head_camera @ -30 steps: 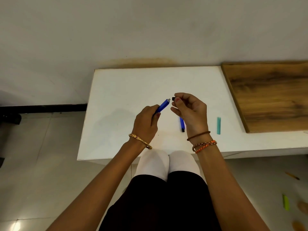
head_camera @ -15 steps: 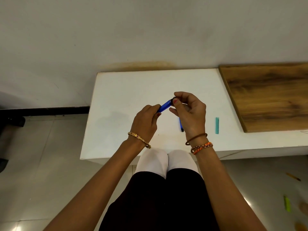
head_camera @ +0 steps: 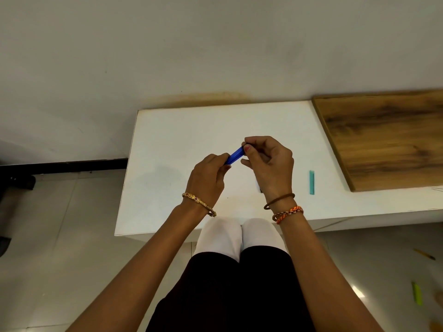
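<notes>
Above the white table (head_camera: 182, 140) my left hand (head_camera: 208, 178) grips the lower end of a short blue pen barrel (head_camera: 235, 156), which slants up to the right. My right hand (head_camera: 268, 161) pinches a small dark piece at the barrel's upper tip, thumb and forefinger closed over it. The piece itself is almost hidden by the fingertips. A second blue pen lies on the table under my right hand; only a dark sliver (head_camera: 260, 190) of it shows beside the wrist.
A teal pen cap or stick (head_camera: 311, 182) lies on the table right of my hands. A wooden board (head_camera: 388, 137) covers the table's right part. The wall stands behind. Small coloured pieces (head_camera: 417, 293) lie on the tiled floor at right.
My right hand has brought the small dark piece from a short gap away onto the tip of the blue barrel. The second pen is now mostly covered by that hand.
</notes>
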